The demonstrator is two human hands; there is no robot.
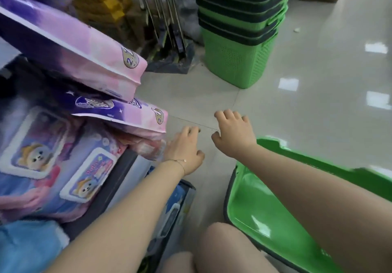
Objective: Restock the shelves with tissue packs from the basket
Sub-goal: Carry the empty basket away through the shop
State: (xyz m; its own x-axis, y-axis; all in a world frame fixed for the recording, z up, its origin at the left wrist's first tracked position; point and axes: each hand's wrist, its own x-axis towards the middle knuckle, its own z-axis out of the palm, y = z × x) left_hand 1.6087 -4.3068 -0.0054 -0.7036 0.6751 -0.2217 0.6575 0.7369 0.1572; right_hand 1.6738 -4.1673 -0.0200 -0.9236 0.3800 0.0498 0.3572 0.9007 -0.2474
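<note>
Plastic-wrapped tissue packs (pixel 127 114) left of the basket (pixel 246 211) look light, soft and slick, best gripped across their edges; left hand (pixel 184 151) and right hand (pixel 234 135) hover empty, fingers loosely curled.

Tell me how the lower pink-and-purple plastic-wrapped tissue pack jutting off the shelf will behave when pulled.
The lower pink-and-purple plastic-wrapped tissue pack looks puffy and soft, so it will probably flex, not stay stiff. Its smooth film wrapper may slip when gripped. The upper pink plastic-wrapped pack seems to rest on it, so pulling could drag that one along.
</note>
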